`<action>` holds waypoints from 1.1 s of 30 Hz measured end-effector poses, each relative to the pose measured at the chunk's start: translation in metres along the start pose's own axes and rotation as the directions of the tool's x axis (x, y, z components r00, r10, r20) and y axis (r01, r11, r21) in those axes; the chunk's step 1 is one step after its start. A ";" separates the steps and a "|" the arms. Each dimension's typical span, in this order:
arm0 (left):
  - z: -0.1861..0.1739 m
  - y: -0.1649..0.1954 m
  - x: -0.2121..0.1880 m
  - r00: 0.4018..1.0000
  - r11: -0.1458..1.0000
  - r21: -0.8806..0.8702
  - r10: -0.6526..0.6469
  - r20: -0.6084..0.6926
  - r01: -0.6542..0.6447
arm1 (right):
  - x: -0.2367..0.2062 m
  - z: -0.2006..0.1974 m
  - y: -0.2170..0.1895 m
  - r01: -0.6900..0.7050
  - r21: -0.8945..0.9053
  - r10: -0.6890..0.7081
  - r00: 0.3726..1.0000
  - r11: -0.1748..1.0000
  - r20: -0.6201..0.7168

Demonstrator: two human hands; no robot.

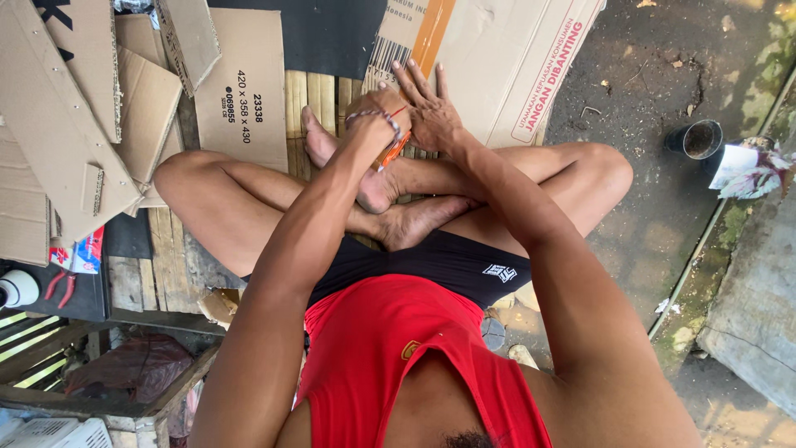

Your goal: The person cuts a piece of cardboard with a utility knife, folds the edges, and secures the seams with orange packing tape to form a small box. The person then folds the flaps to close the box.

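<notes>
1. Step in hand. I sit cross-legged on a slatted wooden platform [319, 91]. Both hands are up in front of my feet, working on one slim orange utility knife with a plastic body [391, 149]. My left hand [377, 112] is curled shut round the knife's upper part; a beaded bracelet [377, 119] sits at that wrist. My right hand [427, 108] has its fingers spread nearly straight, palm pressed against the left hand and the knife's side. Whether the right thumb grips the knife I cannot tell; it is hidden. Judgement: this is tool prep, i.e. setting or checking the knife, not cutting. No cardboard is under the tool.

2. Knife position. Above my ankles, between the two hands, tilted, lower end pointing toward my feet. Blade state: too small to tell.

3. Next move, as judged. Needs a firm one-hand grip on the body, the other hand kept off the blade line, and legs kept out from under the tool.

4. Count.
- Orange knife: 1.
- Flat brown corrugated cardboard sheets, left stack [75, 116]: approx. 6, overlapping, exact no. unclear.
- Large printed cardboard sheets ahead [497, 58]: 2.
- Red-handled pliers [60, 286]: 1 pr., at left edge beside a small red-and-white packet [79, 253].
- Dark round cup on the ground [696, 139]: 1, well apart to the right.
</notes>
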State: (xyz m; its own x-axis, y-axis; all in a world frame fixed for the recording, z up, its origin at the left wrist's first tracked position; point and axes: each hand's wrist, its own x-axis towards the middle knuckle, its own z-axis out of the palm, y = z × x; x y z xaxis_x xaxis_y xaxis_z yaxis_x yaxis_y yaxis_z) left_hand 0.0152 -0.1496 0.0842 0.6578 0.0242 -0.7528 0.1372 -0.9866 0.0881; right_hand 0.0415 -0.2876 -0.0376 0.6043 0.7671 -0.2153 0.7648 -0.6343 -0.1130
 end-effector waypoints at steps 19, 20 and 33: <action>-0.027 0.014 0.061 0.939 0.947 0.311 0.175 -0.295 -0.079 | -0.007 -0.033 -0.002 -0.069 0.092 0.046 0.972 0.993 0.233; -0.036 -0.010 0.062 0.863 0.981 0.174 0.157 -0.480 -0.081 | -0.010 -0.025 -0.003 -0.062 0.079 0.045 0.980 0.995 0.194; 0.069 -0.062 0.033 0.723 0.929 -0.312 -0.074 -0.686 -0.200 | -0.007 -0.003 0.001 -0.039 0.151 0.037 0.999 0.988 0.016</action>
State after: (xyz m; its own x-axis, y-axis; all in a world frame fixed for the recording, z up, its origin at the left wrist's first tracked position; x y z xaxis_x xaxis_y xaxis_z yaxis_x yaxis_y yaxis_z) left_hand -0.0225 -0.0986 0.0090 0.9741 0.2013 -0.1034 0.2263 -0.8710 0.4360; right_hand 0.0386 -0.2930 -0.0334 0.6285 0.7414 -0.2352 0.6981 -0.6710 -0.2499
